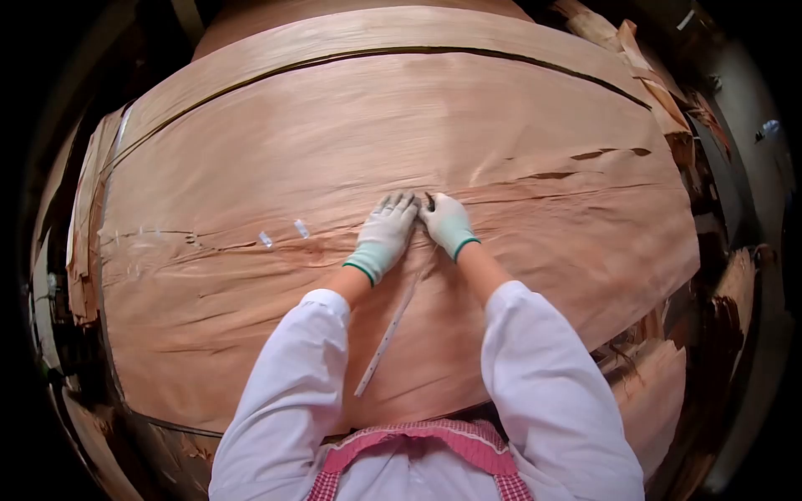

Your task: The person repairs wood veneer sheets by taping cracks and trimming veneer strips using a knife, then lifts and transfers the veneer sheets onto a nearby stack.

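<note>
Veneer sheet spread wide under both hands, with wrinkles and dark splits crosswise through the middle. Left hand flat on it, fingers extended and close together. Right hand just beside, fingers curled at a dark sliver: tool or open gap, no way to tell, so grip on it unclear too. White strip from near the hands back toward the body, lower end perhaps not stuck down.

Main risk, my read: lengthening of the splits. Likely cause: sideways pull or uneven hand pressure on thin, buckled wood. Second: fresh cracks or overlaps from pressing the wrinkles down hard. Third: strip crooked or snagged, with the left sleeve so near. Also possible: lifting of the tape bits over wavy surface. With a blade at the sliver: nick risk to left fingertips.
</note>
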Motion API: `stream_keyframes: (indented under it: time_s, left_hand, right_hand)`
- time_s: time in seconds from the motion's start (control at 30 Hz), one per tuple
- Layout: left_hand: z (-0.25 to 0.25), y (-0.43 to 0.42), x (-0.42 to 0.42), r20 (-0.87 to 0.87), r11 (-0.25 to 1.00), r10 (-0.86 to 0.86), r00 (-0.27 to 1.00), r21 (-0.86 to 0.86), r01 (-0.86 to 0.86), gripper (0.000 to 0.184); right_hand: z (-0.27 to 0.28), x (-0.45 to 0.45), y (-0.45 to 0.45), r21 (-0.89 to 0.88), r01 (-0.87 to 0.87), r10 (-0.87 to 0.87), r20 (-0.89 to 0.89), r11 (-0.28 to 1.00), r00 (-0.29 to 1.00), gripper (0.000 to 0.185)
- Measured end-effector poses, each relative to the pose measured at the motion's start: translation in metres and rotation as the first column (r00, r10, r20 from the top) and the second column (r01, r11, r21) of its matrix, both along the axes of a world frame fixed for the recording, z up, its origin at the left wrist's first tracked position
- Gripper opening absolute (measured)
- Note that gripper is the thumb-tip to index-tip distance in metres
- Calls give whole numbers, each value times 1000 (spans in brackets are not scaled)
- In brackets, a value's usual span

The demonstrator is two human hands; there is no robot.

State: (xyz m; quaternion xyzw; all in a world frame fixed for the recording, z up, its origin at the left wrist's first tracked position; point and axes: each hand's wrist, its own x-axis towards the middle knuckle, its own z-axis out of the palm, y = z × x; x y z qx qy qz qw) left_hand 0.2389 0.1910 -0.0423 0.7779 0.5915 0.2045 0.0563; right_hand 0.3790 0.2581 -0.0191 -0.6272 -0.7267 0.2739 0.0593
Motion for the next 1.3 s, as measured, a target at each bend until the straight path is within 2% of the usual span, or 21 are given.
stream_keyframes:
  time_s: [0.1,0.13,0.2,0.23,0.27,0.3,0.33,0.37,0.4,0.43,0.47,0.53,0.57,0.63,0.7,0.77,0.83,1.03,1.13,1.23,1.3]
  left_hand:
    - [6,4,3,-126,1000,3,992,-1,-4,44]
    - [9,5,9,-176,999,32,984,-27,-37,43]
    - [22,18,26,-262,979,91,961,-154,-135,42]
    - [19,26,33,-168,995,57,984,-77,-71,43]
    - [17,38,43,-70,1000,6,998,13,-5,43]
    - [16,50,60,31,992,-68,997,108,64,43]
    - [17,52,78,32,997,16,999,-78,-14,44]
    - [16,54,88,-13,996,-11,1000,-91,10,44]
    - [13,54,91,-57,994,-29,998,-107,22,45]
    - [8,50,98,-102,991,-40,994,-133,26,45]
    - [4,51,95,-118,994,-49,992,-104,36,44]
    - [8,56,97,-165,998,-45,985,-41,38,41]
    - [9,56,105,-212,996,-24,977,-94,4,40]
    - [32,65,115,-316,981,19,948,-177,-79,38]
    - [34,83,139,-247,984,88,965,-132,-124,34]
    - [26,103,168,-84,994,103,991,32,-100,34]
    - [30,128,207,33,993,-12,999,118,8,41]
    - [-9,185,268,-36,995,-74,997,65,77,36]
    - [-17,184,269,83,989,-47,995,146,35,30]
    - [-14,179,269,120,990,-37,992,138,21,28]
    - [-13,184,265,104,988,-47,993,152,31,28]
  right_hand:
    - [18,25,23,134,-162,150,94,978,984,35]
    - [37,32,35,89,-86,78,90,992,993,34]
    - [23,46,68,-188,110,-101,59,976,993,36]
    - [21,52,78,-318,205,-195,63,926,979,37]
    - [19,68,79,-436,151,-199,-67,887,978,47]
    - [15,77,72,-116,68,-59,72,991,996,50]
    - [9,80,62,108,63,-78,148,992,986,46]
    - [12,83,56,8,155,-155,103,988,983,39]
    - [-7,89,43,110,206,-204,-27,972,979,42]
    - [-20,94,22,85,295,-274,-199,952,941,38]
    - [-9,95,6,-280,291,-384,-382,915,841,32]
    - [-7,108,-3,-270,276,-381,-520,922,765,29]
    - [-3,125,-6,-228,268,-352,-618,936,703,30]
    - [46,163,8,-322,295,-435,-706,900,559,24]
    - [59,211,22,-277,332,-415,-773,901,480,25]
    - [52,252,31,-260,379,-432,-754,888,495,21]
    - [42,279,37,-266,385,-452,-697,884,557,14]
    - [25,310,62,-330,428,-531,-655,841,538,13]
    - [24,317,87,-317,470,-551,-642,824,533,13]
    - [24,309,123,-304,413,-502,-665,859,553,20]
    - [15,298,154,-252,353,-430,-628,901,649,22]
